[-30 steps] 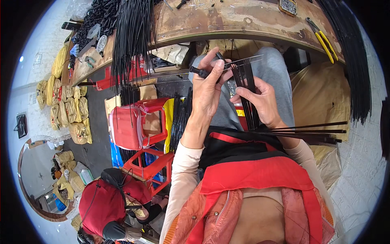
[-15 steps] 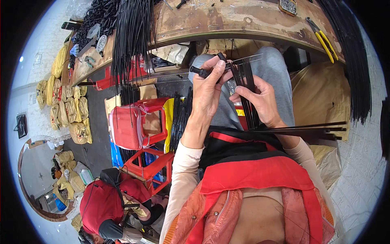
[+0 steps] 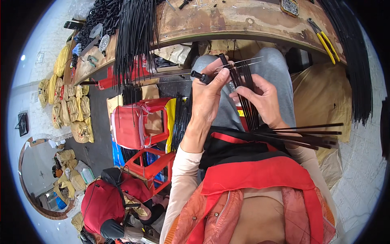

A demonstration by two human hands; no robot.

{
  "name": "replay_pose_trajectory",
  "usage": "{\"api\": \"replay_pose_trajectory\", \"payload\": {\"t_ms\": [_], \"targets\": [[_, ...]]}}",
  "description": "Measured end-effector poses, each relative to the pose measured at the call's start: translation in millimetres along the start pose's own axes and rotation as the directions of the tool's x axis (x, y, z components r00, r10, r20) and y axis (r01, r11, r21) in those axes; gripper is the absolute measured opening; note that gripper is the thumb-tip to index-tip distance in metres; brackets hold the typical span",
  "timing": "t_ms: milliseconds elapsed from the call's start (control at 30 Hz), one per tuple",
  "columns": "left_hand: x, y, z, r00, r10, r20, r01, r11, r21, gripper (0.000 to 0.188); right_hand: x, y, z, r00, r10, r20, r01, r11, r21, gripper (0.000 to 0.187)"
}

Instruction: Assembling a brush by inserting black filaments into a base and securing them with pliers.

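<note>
My left hand [image 3: 208, 95] is raised over my lap. It is closed around a black plastic tube-shaped part [image 3: 200, 76], whose end sticks out to the left. Thin bright wires [image 3: 251, 62] run from my left fingertips across the upper ends of several thin black rods [image 3: 247, 91]. My right hand [image 3: 262, 99] pinches these rods between thumb and fingers, and they hang down in a fan. Their lower ends [image 3: 321, 132] spread to the right past my right forearm. What the left fingertips grip at the upper rod ends is partly hidden.
A worn wooden table [image 3: 219, 24] lies ahead, with bundles of black rods [image 3: 136, 44] hanging over its edge. Yellow-handled pliers [image 3: 325, 42] rest at its right edge. Red stools [image 3: 130, 126] stand on the left, near another person in red [image 3: 103, 205].
The loose rod ends at the right have spread and shifted slightly. Both hands keep nearly the same place and hold; the view has moved a little.
</note>
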State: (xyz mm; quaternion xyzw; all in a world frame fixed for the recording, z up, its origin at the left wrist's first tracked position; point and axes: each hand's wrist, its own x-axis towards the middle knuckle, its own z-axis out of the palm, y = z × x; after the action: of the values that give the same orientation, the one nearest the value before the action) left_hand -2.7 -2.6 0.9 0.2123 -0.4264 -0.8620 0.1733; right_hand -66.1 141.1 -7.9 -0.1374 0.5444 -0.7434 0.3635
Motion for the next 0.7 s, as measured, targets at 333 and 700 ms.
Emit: {"api": "replay_pose_trajectory", "payload": {"t_ms": [333, 700], "targets": [[1.4, 1.4, -2.1, 0.989, -0.015, 0.146, 0.027, 0.996, -0.081, 0.041, 7.5, -7.7, -8.7, 0.991, 0.074, 0.107, -0.077, 0.997, 0.021, 0.021], [1.7, -13.9, -10.5, 0.969, -0.158, 0.189, 0.19, 0.969, -0.16, 0.035, 9.0, -8.6, -13.2, 0.983, 0.092, 0.158, -0.104, 0.992, 0.067, 0.02]]}}
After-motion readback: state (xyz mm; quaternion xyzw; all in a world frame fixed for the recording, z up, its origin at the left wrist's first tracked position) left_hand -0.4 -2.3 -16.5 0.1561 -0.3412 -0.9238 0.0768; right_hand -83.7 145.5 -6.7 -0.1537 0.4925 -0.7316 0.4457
